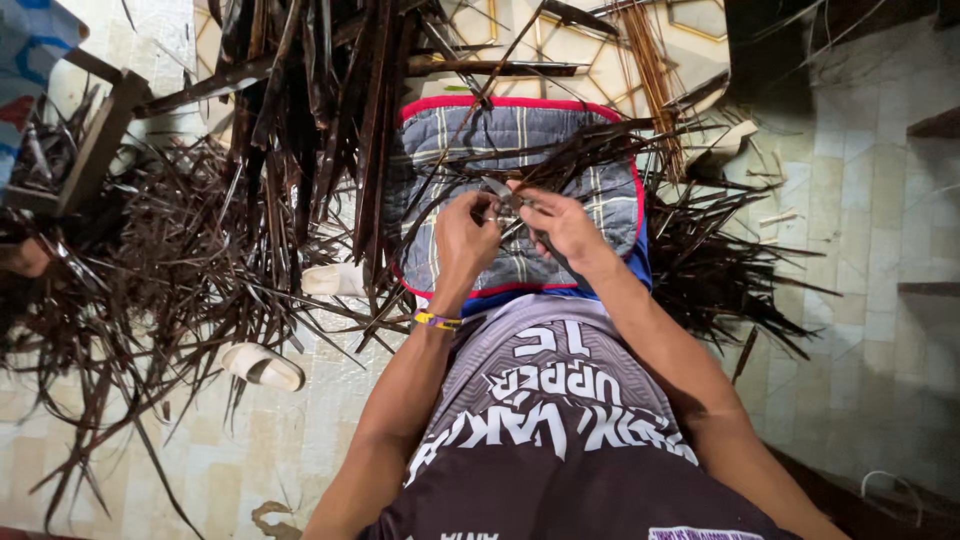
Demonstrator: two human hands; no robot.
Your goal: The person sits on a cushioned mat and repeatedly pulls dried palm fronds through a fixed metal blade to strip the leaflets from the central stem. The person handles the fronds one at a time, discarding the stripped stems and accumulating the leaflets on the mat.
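My left hand (465, 238) and my right hand (565, 228) meet over a grey plaid cushion (450, 150) with a red edge that lies on my lap. Both hands pinch a thin dark dried leaf strip (580, 155) that runs up and to the right. A small metal blade (497, 190) shows between the fingers; which hand grips it I cannot tell. My left wrist wears a yellow and purple band (437, 320).
Heaps of dark dried palm leaves (180, 260) cover the tiled floor at left and right (710, 270). A bundle of thin ribs (650, 70) lies at the top. Two pale sandals (262, 366) rest at left. A wooden stool leg (100, 140) stands far left.
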